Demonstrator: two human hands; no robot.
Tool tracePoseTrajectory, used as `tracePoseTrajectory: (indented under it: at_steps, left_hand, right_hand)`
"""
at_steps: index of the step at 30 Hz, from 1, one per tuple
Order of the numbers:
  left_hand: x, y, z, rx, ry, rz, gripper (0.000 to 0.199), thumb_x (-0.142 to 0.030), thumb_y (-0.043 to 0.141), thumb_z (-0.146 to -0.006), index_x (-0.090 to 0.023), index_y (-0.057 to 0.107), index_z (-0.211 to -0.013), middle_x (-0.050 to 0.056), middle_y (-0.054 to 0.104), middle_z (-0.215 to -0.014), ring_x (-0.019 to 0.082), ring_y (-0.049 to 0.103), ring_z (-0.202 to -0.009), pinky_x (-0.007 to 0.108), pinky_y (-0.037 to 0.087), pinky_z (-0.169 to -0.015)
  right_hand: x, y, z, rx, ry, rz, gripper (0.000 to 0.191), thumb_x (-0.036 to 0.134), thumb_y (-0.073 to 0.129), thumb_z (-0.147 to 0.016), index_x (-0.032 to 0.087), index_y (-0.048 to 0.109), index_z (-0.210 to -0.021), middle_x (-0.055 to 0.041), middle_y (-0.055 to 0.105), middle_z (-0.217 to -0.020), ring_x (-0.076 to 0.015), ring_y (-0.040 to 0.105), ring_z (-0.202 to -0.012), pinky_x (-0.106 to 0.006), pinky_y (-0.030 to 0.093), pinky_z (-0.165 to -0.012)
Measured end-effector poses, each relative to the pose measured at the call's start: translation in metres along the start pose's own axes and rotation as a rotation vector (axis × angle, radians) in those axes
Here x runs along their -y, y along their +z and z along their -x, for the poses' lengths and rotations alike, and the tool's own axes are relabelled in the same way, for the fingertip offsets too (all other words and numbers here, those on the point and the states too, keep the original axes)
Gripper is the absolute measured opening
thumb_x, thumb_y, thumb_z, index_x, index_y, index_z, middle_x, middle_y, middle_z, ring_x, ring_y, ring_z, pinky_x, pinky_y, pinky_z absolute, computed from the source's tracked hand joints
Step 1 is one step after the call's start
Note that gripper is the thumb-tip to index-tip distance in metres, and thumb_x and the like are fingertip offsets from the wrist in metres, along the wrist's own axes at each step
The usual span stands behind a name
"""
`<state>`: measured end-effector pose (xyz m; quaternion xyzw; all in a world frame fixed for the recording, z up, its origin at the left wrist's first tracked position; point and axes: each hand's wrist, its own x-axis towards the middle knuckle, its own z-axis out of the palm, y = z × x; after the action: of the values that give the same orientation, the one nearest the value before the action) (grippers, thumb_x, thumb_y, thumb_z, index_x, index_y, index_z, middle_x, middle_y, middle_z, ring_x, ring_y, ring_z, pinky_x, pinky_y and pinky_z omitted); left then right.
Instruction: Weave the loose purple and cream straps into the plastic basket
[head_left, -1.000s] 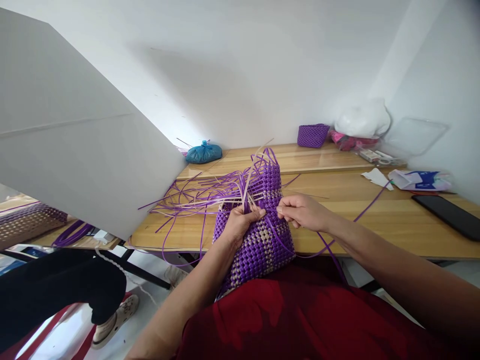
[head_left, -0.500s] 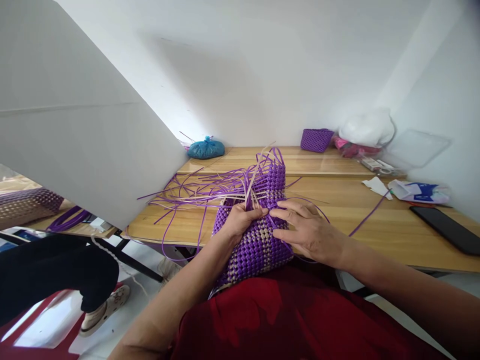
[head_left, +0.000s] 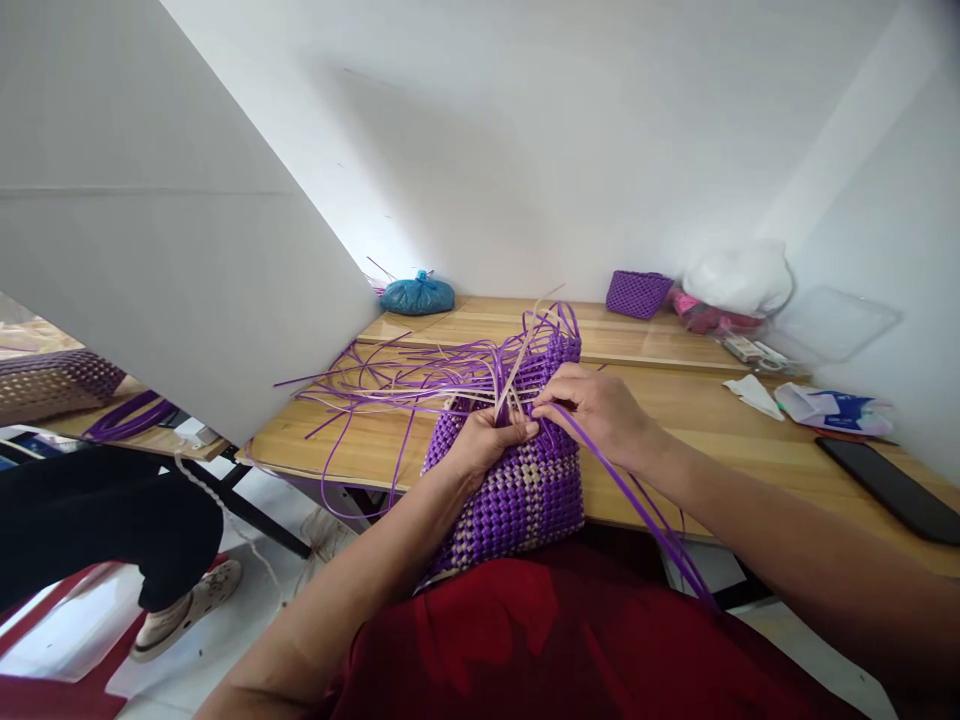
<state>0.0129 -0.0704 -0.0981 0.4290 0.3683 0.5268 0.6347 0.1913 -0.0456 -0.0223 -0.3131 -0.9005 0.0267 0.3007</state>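
A purple and beige woven basket (head_left: pixel 517 500) leans against the table's front edge, close to the red shirt. Loose purple and beige strips (head_left: pixel 420 375) spread from its top to the left over the table. My left hand (head_left: pixel 484 440) is closed on the basket's upper edge, thumb pressed on the weave, with upright strips beside its fingers. My right hand (head_left: pixel 592 410) pinches a purple strip (head_left: pixel 630 490) at the basket's right side. That strip hangs down to the right under my forearm. The fingertips of both hands are close together.
On the wooden table (head_left: pixel 690 410) are a blue bag (head_left: pixel 418 294), a small purple basket (head_left: pixel 637 294), a white bag (head_left: pixel 739 278), plastic packets (head_left: pixel 832 408) and a black phone (head_left: pixel 889 488). A grey partition (head_left: pixel 150 250) stands left; beyond it are a person's leg (head_left: pixel 172 520) and another woven basket (head_left: pixel 56 388).
My right hand has gone from spread fingers to a pinch on a purple strip, now drawn down to the right. My left hand keeps its hold. The view has shifted slightly.
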Motion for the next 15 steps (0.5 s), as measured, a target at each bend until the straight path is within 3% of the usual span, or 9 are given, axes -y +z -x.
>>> tracePoseTrajectory:
  at_steps: [7,11,13,15]
  left_hand:
    - [-0.004,0.003,-0.002,-0.005,-0.016,-0.028,0.037,-0.031,0.092,-0.044,-0.013,0.073,-0.071,0.003,0.069,-0.073,0.013,0.058,-0.069,0.030,0.043,-0.078]
    - [-0.008,0.007,-0.002,-0.011,-0.046,-0.070,0.034,-0.029,0.091,-0.047,-0.014,0.072,-0.071,0.002,0.068,-0.070,0.013,0.058,-0.065,0.030,0.044,-0.074]
    - [-0.008,0.007,-0.002,-0.048,-0.060,-0.107,0.031,-0.029,0.090,-0.048,-0.015,0.069,-0.067,0.000,0.065,-0.065,0.012,0.055,-0.059,0.030,0.043,-0.069]
    - [-0.007,0.008,-0.003,-0.074,-0.067,-0.117,0.031,-0.029,0.090,-0.048,-0.015,0.066,-0.064,-0.001,0.063,-0.062,0.012,0.054,-0.057,0.030,0.042,-0.066]
  right_hand:
    - [0.011,0.007,0.005,0.038,0.120,-0.020,0.015,0.024,0.064,-0.086,0.018,0.076,-0.078,-0.0036,0.068,-0.075,-0.0128,0.058,-0.069,-0.024,0.039,-0.063]
    - [0.003,-0.014,-0.016,0.153,0.236,-0.235,0.022,0.038,0.069,-0.081,0.018,0.075,-0.075,-0.0019,0.068,-0.067,-0.0116,0.057,-0.060,-0.023,0.040,-0.056]
    - [-0.016,-0.037,-0.035,0.051,0.404,-0.464,0.031,0.048,0.069,-0.080,0.017,0.073,-0.078,-0.0013,0.063,-0.060,-0.0097,0.053,-0.051,-0.021,0.036,-0.046]
    - [-0.038,-0.060,-0.050,-0.179,0.561,-0.697,0.039,0.054,0.063,-0.084,0.016,0.068,-0.083,-0.0005,0.059,-0.058,-0.0077,0.048,-0.046,-0.020,0.032,-0.040]
